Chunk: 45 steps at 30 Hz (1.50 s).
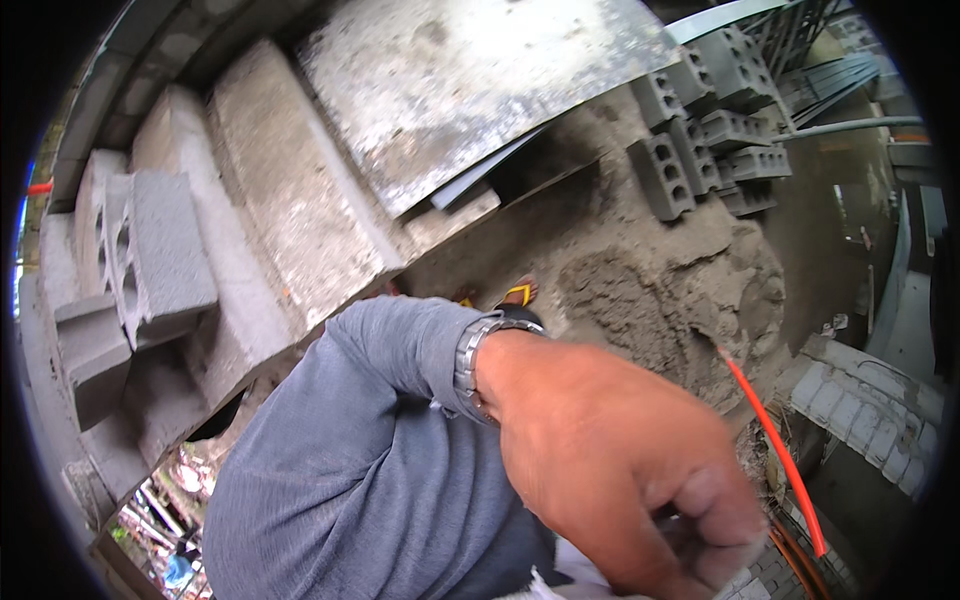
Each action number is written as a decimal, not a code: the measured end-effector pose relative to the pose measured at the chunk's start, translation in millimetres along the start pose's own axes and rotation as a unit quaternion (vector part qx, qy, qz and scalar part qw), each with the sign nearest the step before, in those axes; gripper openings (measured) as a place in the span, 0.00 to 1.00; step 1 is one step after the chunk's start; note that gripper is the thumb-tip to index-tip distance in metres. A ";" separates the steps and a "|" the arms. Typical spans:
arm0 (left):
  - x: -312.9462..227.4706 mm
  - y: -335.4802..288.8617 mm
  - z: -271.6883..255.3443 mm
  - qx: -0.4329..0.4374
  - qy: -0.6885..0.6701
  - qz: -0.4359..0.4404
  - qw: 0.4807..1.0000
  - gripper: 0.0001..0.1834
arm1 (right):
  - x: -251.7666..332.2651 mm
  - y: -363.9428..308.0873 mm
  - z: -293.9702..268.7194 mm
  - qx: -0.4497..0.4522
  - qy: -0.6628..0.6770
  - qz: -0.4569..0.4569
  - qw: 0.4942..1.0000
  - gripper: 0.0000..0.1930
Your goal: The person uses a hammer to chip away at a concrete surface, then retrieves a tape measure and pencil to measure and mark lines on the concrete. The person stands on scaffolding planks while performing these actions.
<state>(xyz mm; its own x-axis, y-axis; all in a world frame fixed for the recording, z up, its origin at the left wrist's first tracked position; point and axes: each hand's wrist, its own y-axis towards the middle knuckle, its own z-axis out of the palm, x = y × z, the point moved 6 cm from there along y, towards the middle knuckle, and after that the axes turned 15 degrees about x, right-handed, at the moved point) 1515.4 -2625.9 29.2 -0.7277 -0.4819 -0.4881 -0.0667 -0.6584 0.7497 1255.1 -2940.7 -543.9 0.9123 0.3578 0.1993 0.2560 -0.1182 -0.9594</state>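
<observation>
My left hand reaches across the lower middle with its back turned up. A silver metal watch sits on the wrist, just past a grey long sleeve. The fingers curl in toward the thumb; whatever lies between them is hidden. Beside the thumb, pale frayed cloth shows at the lower edge, and I cannot tell whether the fingers touch it. A long orange rod slants past the fingertips, its upper end at a heap of grey sand or mortar. My right hand is out of view.
Concrete steps rise at the left, with hollow concrete blocks on them. A large stained board lies at the top. More hollow blocks are stacked at upper right. Below, a foot in a yellow-strapped sandal stands on the ground.
</observation>
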 end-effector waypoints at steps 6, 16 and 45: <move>14.5 21.2 -66.6 0.023 0.249 -0.063 0.966 0.12 | -12.5 21.4 -17.5 0.010 0.041 0.018 0.999 0.20; 42.0 -61.5 -201.6 -0.306 0.292 -0.395 0.815 0.26 | 1.3 67.5 -87.6 -0.031 0.167 -0.023 0.985 0.20; -34.6 -387.6 -505.1 -0.636 0.286 -0.535 0.476 0.23 | 329.2 -12.0 -347.4 -0.285 0.378 -0.175 0.863 0.19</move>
<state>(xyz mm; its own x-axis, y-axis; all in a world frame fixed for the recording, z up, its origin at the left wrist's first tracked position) 1911.3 -2646.0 -470.2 -0.4117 0.6851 -0.6009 0.5424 -0.3457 -0.7657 1663.4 -3143.3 -397.6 0.6405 -0.2168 0.7368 0.4770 -0.6395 -0.6029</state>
